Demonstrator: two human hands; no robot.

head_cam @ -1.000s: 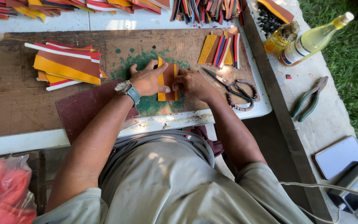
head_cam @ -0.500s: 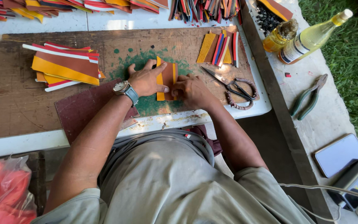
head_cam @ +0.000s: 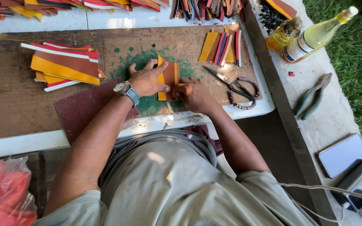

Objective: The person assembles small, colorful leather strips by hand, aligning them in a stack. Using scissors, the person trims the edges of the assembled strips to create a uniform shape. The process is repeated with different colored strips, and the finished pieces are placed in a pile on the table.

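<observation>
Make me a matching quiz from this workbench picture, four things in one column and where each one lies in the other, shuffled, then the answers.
Things:
1. scissors
2. green-handled pliers
3. stack of coloured strips
4. brown and yellow piece

Places:
A. on the pale ledge beside the grass
B. under the fingers of both hands, on the green-stained patch
C. on the board, just right of the right hand
D. on the board, left of the left hand

Pairs: 1-C, 2-A, 3-D, 4-B
</observation>
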